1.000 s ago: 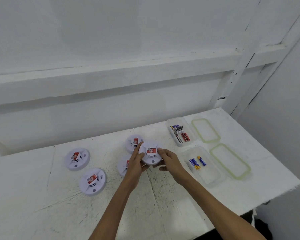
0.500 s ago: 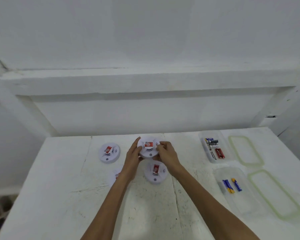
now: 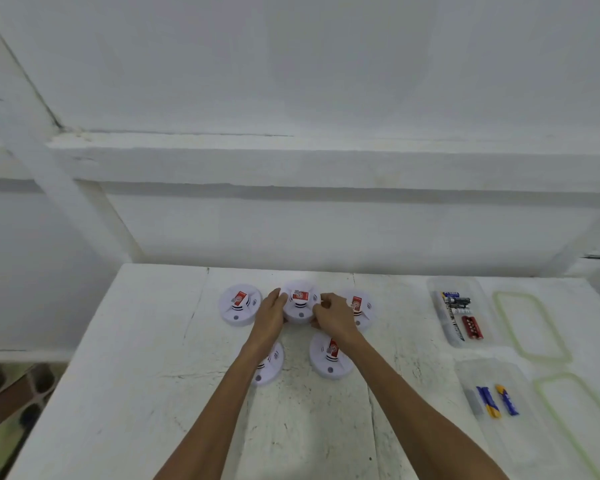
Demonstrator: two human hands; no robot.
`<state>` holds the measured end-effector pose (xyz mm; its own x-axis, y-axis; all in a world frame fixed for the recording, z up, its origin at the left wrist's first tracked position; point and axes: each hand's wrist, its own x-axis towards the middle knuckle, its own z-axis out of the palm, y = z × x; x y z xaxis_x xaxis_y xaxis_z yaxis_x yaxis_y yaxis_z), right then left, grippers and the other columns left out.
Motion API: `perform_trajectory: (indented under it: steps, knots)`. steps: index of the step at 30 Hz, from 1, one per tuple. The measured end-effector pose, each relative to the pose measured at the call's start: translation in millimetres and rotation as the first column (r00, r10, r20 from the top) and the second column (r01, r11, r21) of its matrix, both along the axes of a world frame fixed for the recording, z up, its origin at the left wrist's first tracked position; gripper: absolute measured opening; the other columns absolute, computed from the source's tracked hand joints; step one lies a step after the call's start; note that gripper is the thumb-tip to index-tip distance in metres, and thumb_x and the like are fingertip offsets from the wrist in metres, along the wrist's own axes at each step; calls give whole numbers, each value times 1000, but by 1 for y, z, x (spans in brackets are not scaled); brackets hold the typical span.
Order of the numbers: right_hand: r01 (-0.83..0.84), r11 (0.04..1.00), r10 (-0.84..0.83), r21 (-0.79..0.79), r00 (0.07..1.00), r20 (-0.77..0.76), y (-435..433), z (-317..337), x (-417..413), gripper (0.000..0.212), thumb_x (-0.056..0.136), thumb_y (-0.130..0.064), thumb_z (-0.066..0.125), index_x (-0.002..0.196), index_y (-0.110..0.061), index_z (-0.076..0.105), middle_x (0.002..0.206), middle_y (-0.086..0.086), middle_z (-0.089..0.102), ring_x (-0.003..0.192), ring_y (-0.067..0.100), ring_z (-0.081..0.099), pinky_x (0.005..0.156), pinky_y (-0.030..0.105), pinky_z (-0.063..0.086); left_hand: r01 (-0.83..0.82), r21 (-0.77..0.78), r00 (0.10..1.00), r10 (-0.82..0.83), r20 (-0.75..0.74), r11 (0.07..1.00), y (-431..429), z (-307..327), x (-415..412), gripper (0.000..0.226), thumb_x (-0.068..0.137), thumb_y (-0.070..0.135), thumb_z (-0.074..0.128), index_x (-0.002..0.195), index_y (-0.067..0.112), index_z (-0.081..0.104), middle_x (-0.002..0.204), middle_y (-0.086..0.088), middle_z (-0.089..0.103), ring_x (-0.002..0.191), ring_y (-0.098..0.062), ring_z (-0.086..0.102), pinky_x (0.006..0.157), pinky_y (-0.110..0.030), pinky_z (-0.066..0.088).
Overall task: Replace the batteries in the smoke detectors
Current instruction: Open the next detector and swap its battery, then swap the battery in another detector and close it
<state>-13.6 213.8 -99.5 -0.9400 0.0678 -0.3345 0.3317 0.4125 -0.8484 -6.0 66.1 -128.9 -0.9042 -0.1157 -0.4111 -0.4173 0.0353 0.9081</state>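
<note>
- Gripping the middle smoke detector (image 3: 299, 303) from both sides. The left hand (image 3: 269, 317) presses fairly straight fingers against its left rim, and the right hand (image 3: 333, 315) curls fingers and thumb round its right rim, probably bracing for a twist-open.
- It's in the back row, between the left detector (image 3: 239, 305) and the right detector (image 3: 362, 304); lifted or resting, I can't tell.
- Two front detectors (image 3: 328, 356) lie partly under the forearms.
- Blue-and-yellow batteries (image 3: 497, 400) wait in the near tub (image 3: 530, 441), and mixed cells sit in the far tub (image 3: 459, 315), both lidless for quick reach.
- The neighbours crowd the rim, but there's bare table (image 3: 136, 375) on the left and toward the front edge.
</note>
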Motion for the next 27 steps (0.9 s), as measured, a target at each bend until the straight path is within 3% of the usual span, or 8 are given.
perform_trajectory:
  steps: [2,3,4,6,8,15,20,27]
  knots:
    - [-5,1000,5,25,1000,3,0,-3,-1,28,93,-13,56,112,5,63,94,20,72,86,35,70,85,52,57,29,-68,1000,-29,-6,997,6,21,10,16,107,38,44,115,28,53,140,3,47,123,-15,46,105,-32,37]
    - [-7,999,6,34,1000,1,1,-4,-2,31,93,-14,56,115,8,61,96,22,71,84,33,69,86,52,56,34,-92,999,-36,-21,995,9,22,9,12,109,32,40,103,33,50,137,-1,45,119,-15,43,100,-30,34]
    - [-8,999,8,43,1000,-1,1,-4,-2,34,93,-13,55,116,11,58,99,25,70,82,33,67,86,54,56,39,-131,999,-40,-10,991,10,19,8,14,110,31,39,102,36,49,142,-6,43,120,-17,42,98,-29,32]
    - [-10,998,10,64,1000,-7,0,-4,-2,37,93,-11,54,119,16,55,108,32,66,90,40,68,87,57,54,40,-151,999,-42,-11,988,9,17,6,32,109,37,39,138,26,47,160,-8,29,139,-23,37,105,-32,31]
    - [-11,996,12,89,1000,-9,0,-4,-2,38,92,-9,54,120,17,54,115,35,62,100,46,64,87,59,53,48,-154,999,-51,-17,987,10,12,4,62,108,43,38,161,17,19,169,-4,14,154,-22,18,120,-38,22]
    - [-40,997,44,59,997,-65,14,-4,3,39,94,-15,53,132,-11,60,126,8,67,108,24,67,95,46,55,15,-174,992,-37,-122,985,14,9,11,65,108,42,41,163,18,14,170,-1,16,156,-20,16,126,-42,18]
    - [47,996,-29,81,977,-213,41,6,9,25,96,-10,54,115,-14,69,112,0,72,98,13,68,86,23,56,34,-416,945,-164,-282,909,26,16,7,53,107,25,49,155,13,34,160,-4,36,146,-20,33,113,-27,28]
    - [171,969,-126,177,963,-239,89,1,18,24,96,-9,54,114,-13,69,114,0,71,90,9,63,73,10,46,262,-331,914,-343,-216,907,71,26,-6,45,104,9,49,148,14,44,152,-3,48,131,-14,48,103,-25,39]
